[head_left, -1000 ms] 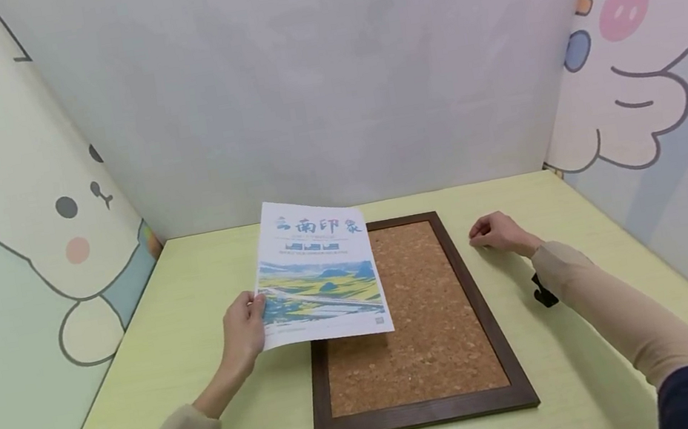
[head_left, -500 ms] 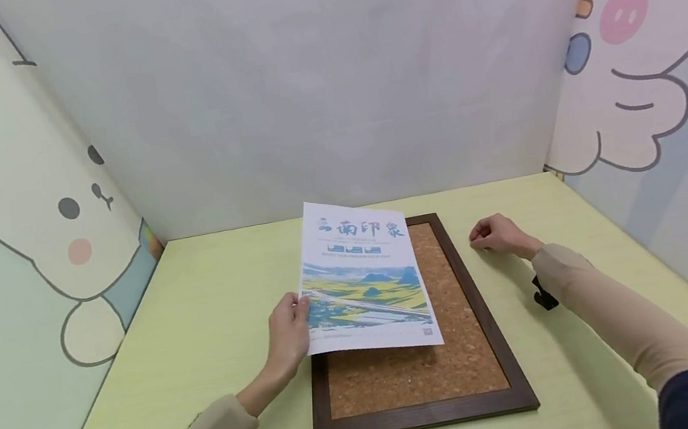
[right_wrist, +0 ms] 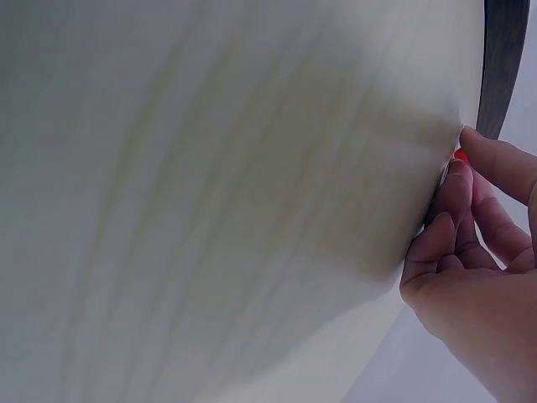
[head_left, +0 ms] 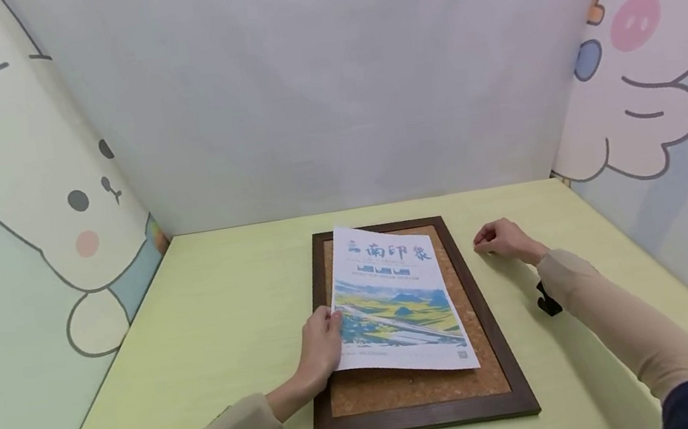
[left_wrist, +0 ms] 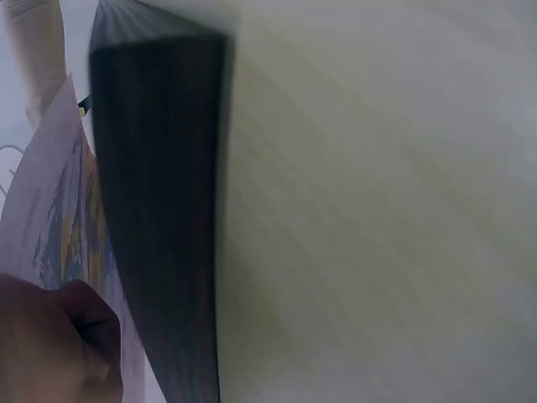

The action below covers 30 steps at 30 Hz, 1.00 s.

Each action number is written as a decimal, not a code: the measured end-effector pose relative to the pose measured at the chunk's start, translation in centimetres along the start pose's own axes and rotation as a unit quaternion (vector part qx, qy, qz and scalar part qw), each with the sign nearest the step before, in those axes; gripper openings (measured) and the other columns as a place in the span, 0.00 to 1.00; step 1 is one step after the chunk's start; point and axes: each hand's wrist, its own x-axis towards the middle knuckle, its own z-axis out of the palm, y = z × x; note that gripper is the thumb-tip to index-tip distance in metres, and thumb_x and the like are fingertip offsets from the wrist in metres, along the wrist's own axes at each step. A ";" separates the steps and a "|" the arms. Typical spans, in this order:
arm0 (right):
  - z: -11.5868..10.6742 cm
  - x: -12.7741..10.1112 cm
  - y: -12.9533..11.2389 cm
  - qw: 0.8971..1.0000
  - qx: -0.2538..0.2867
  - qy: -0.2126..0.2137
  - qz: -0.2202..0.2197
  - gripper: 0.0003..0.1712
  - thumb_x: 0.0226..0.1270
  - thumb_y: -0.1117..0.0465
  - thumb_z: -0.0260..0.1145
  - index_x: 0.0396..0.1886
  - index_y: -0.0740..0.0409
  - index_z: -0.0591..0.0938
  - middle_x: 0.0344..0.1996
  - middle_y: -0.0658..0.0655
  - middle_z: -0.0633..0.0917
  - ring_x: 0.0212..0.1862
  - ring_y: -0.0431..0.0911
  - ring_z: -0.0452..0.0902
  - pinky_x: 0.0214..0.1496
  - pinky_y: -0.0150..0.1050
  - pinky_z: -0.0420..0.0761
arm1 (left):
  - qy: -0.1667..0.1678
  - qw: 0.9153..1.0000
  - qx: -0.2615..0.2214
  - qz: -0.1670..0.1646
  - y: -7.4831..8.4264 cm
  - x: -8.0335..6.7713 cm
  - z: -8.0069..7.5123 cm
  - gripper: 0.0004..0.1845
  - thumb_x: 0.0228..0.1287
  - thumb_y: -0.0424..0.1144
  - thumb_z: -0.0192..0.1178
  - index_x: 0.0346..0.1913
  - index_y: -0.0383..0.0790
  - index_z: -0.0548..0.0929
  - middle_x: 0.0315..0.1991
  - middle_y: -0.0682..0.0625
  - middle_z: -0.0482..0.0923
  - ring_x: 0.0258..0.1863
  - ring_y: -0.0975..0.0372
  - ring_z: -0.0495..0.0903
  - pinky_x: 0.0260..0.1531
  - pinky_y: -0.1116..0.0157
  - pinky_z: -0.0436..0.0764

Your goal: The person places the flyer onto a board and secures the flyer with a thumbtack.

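My left hand [head_left: 320, 346] pinches the left edge of a printed poster [head_left: 395, 304] with blue and yellow scenery and large characters. The poster lies slightly askew close over a cork board [head_left: 419, 391], overlapping its left frame strip near the hand. In the left wrist view, the fingers [left_wrist: 63, 336] hold the sheet beside the dark frame. Right of the board, my right hand [head_left: 507, 241] rests low by the table. Its thumb and finger pinch a small red thing [right_wrist: 461, 154], mostly hidden by the fingertips; I cannot tell its kind.
The board's dark brown wooden frame [head_left: 426, 417] lies flat on a pale yellow table [head_left: 220, 286]. A grey wall [head_left: 330, 82] stands at the back. Side panels with a cartoon rabbit [head_left: 33, 173] and another white cartoon figure [head_left: 652, 68] border the table.
My left hand has carried the poster rightward and down, from the board's left side to over its cork. My right hand has stayed nearly still.
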 end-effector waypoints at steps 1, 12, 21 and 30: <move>0.1 0.0 0.1 1.000 0.000 0.002 0.002 0.13 0.64 0.61 0.67 0.41 0.68 0.82 0.31 0.56 0.83 0.30 0.41 0.72 0.30 0.32 0.72 | -0.003 1.000 -0.001 -0.001 0.0 -0.1 0.1 0.13 0.76 0.37 0.45 0.42 0.30 0.76 0.28 0.44 0.75 0.25 0.61 0.73 0.24 0.68 0.70; 0.4 -0.1 0.1 1.000 -0.002 0.011 -0.007 0.12 0.63 0.63 0.67 0.40 0.69 0.82 0.32 0.59 0.83 0.30 0.42 0.71 0.30 0.32 0.71 | -0.033 0.999 -0.004 0.003 -0.3 -0.6 0.7 0.12 0.75 0.37 0.46 0.40 0.30 0.74 0.26 0.45 0.73 0.25 0.61 0.72 0.22 0.69 0.68; 0.2 -0.2 -0.1 1.000 0.003 0.012 -0.001 0.12 0.64 0.62 0.66 0.40 0.68 0.82 0.31 0.57 0.82 0.29 0.41 0.71 0.30 0.33 0.72 | -0.079 0.994 0.064 0.045 -0.2 -0.2 -0.6 0.11 0.74 0.39 0.48 0.39 0.32 0.72 0.22 0.49 0.69 0.19 0.63 0.67 0.17 0.69 0.64; -0.4 0.7 -0.6 0.999 0.054 -0.001 0.006 0.14 0.66 0.62 0.64 0.45 0.70 0.79 0.34 0.59 0.83 0.31 0.45 0.77 0.32 0.36 0.77 | -0.093 0.957 0.229 0.149 0.0 2.0 -2.3 0.06 0.64 0.36 0.58 0.33 0.38 0.72 0.20 0.52 0.69 0.19 0.63 0.64 0.20 0.68 0.61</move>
